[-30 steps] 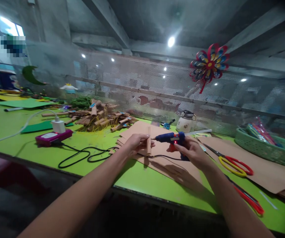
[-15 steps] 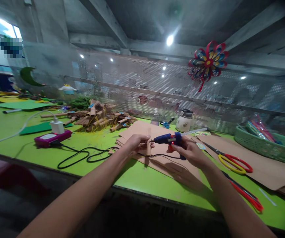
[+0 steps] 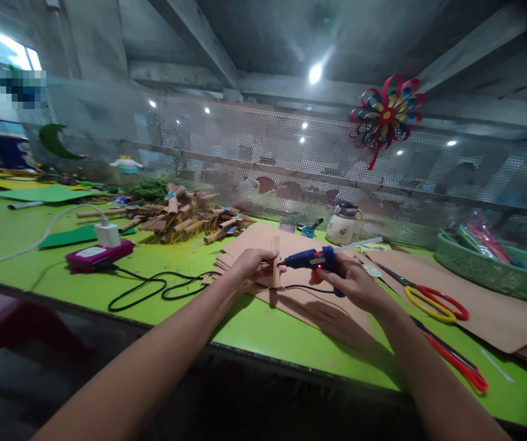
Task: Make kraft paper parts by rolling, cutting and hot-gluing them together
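Observation:
My left hand (image 3: 250, 266) is closed round a small upright roll of brown paper (image 3: 275, 260), held just above a stack of brown paper sheets (image 3: 300, 288). My right hand (image 3: 354, 283) grips a blue hot glue gun (image 3: 314, 259) with a red light lit on it. The gun's nozzle points left and touches the side of the roll. A white glue stick (image 3: 359, 243) sticks out of the gun's back. The gun's black cord runs left over the green table (image 3: 175, 269).
A heap of finished brown paper rolls (image 3: 190, 217) lies at the back left. A pink device with a white charger (image 3: 99, 251) sits at left. Yellow and red scissors (image 3: 433, 303), red scissors (image 3: 458, 364), a green basket (image 3: 493, 269) and a white jar (image 3: 343, 223) stand at right.
Both hands with the roll and the glue gun have shifted only slightly; the nozzle has stayed against the roll.

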The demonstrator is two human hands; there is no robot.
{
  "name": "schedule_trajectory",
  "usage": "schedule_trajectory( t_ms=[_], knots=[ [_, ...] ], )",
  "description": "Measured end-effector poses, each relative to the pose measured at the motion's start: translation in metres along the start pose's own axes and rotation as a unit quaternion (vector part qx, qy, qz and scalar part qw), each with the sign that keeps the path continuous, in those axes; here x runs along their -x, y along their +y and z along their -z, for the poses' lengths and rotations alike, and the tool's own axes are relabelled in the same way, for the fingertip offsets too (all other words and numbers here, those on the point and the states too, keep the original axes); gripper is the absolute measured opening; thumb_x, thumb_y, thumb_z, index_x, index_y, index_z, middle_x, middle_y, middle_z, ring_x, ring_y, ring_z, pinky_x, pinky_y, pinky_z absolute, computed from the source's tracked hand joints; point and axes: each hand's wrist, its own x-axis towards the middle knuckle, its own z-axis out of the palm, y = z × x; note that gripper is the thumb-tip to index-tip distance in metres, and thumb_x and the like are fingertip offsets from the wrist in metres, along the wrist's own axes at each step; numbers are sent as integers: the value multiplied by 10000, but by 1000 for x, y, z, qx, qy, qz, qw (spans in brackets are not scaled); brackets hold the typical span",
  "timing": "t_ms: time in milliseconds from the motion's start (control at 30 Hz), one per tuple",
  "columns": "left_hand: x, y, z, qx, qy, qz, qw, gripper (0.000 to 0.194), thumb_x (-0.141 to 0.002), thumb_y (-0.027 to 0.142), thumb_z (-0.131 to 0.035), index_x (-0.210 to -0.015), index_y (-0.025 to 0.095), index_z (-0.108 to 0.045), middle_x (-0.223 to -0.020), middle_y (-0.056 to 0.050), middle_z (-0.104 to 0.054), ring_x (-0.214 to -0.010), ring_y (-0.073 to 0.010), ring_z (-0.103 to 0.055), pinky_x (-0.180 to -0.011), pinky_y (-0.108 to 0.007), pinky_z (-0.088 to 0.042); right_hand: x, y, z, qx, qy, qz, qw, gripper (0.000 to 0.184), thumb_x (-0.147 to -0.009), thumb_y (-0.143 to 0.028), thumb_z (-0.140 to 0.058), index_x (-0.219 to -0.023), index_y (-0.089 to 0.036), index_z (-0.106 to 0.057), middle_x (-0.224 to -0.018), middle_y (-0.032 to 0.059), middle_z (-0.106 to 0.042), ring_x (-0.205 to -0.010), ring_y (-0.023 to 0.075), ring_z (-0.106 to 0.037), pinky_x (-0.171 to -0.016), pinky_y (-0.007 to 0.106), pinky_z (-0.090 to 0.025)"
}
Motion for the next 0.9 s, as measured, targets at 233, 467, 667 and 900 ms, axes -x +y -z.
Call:
schedule_trajectory(
  t_ms=[233, 467, 667, 900],
  knots=[
    [-3, -2, 3, -24, -27, 11, 999, 134, -809, 120, -491, -762, 72, -608, -639, -127, -673, -601, -188, -673, -585, -260, -548, -1, -2, -2, 8, 13, -3, 1000, 249, -827, -370, -552, -956, -157, -555, -857, 100, -695, -823, 223, -662, -748, 351, -505],
    [0, 0, 1, -25, -31, 20, 999, 124, -808, 124, -495, -766, 83, -604, -670, -138, -678, -615, -191, -672, -586, -271, -552, 0, 0, -2, -12, 17, -5, 1000, 276, -826, -379, -554, -987, -156, -529, -854, 99, -692, -817, 219, -664, -741, 349, -508],
    [1, 1, 1, -22, -26, 36, 999, 124, -805, 127, -495, -741, 89, -594, -643, -134, -664, -580, -194, -662, -560, -279, -550, 0, -3, 0, 5, 23, 9, 1000, 240, -839, -368, -539, -960, -161, -531, -842, 96, -688, -808, 216, -662, -740, 348, -505],
    [3, 1, -1, -12, -7, 55, 998, 95, -787, 130, -525, -724, 93, -587, -611, -120, -653, -564, -194, -661, -531, -260, -540, 0, 0, 1, 24, 14, 10, 1000, 224, -855, -346, -525, -978, -159, -519, -845, 89, -682, -815, 212, -654, -738, 339, -490]
  ],
)
